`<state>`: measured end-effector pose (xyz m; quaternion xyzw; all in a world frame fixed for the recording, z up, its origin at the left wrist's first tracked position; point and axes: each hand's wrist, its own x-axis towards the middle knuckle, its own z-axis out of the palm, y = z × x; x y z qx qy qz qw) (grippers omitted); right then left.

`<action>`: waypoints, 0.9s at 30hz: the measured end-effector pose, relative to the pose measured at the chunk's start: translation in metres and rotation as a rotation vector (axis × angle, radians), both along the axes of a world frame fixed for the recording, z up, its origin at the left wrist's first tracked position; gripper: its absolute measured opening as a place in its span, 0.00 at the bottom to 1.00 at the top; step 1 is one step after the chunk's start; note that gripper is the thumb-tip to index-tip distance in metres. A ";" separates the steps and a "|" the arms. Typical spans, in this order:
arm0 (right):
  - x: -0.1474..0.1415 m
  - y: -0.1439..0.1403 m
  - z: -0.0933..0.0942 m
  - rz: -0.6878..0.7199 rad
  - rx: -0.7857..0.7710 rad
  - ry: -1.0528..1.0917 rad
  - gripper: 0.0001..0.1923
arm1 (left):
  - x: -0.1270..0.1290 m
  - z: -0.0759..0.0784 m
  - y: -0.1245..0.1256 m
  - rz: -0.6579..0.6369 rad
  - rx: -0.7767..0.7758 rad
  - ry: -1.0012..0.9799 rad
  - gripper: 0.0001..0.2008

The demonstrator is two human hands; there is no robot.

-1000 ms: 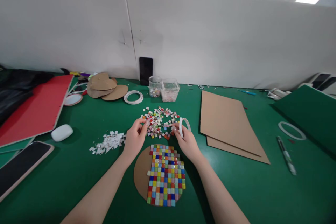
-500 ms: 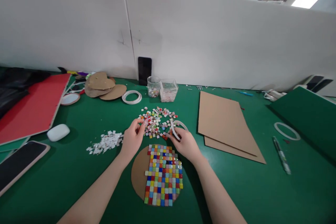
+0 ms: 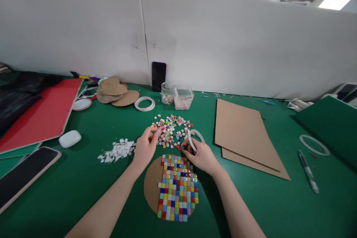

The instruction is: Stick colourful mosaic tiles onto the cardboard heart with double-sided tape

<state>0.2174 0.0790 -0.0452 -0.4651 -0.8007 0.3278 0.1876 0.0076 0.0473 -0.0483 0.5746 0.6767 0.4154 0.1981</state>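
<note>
My left hand (image 3: 145, 149) is closed in a pinch at the left edge of a pile of small loose mosaic tiles (image 3: 167, 128); what its fingertips hold is too small to make out. My right hand (image 3: 203, 156) grips a thin white tape roll (image 3: 198, 135), its fingers curled at the pile's lower right. Below both hands lies a round cardboard disc (image 3: 152, 186). Rows of colourful square glass tiles (image 3: 178, 189) cover its middle and right, and bare cardboard shows on the left. Beside my left hand is a heap of white paper scraps (image 3: 118, 150).
Cardboard sheets (image 3: 242, 134) lie to the right, with a pen (image 3: 308, 171) and a white ring (image 3: 314, 145) beyond. Clear containers (image 3: 184, 98), a phone (image 3: 158, 77) and white tape rolls (image 3: 144, 104) stand or lie behind. On the left are a white case (image 3: 70, 139) and another phone (image 3: 28, 176).
My view has turned slightly left, so everything sits farther right in the picture. Both hands keep nearly the same place and grip by the tile pile.
</note>
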 end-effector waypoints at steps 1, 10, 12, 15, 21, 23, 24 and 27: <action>-0.001 0.000 0.000 -0.008 -0.002 0.001 0.04 | 0.000 0.000 0.000 0.001 -0.001 -0.002 0.10; 0.001 0.000 -0.005 -0.052 -0.033 0.049 0.04 | 0.000 0.000 -0.003 0.002 -0.011 -0.007 0.11; 0.003 0.000 -0.003 -0.021 -0.056 0.078 0.07 | 0.000 0.001 -0.003 0.003 -0.010 -0.005 0.11; 0.005 -0.001 0.001 0.006 -0.046 0.061 0.09 | 0.000 0.001 -0.002 -0.004 -0.010 -0.005 0.11; 0.001 -0.002 0.001 -0.033 0.050 -0.051 0.09 | 0.000 -0.001 -0.002 0.025 -0.011 -0.003 0.10; -0.001 -0.003 -0.001 -0.045 0.111 -0.092 0.08 | 0.000 -0.002 -0.001 0.022 -0.014 0.004 0.10; -0.002 -0.003 -0.002 -0.045 0.146 -0.119 0.09 | 0.000 -0.003 -0.001 0.021 -0.015 0.006 0.10; -0.006 -0.005 -0.004 -0.023 0.262 -0.216 0.09 | -0.001 -0.004 0.000 0.029 -0.004 -0.003 0.09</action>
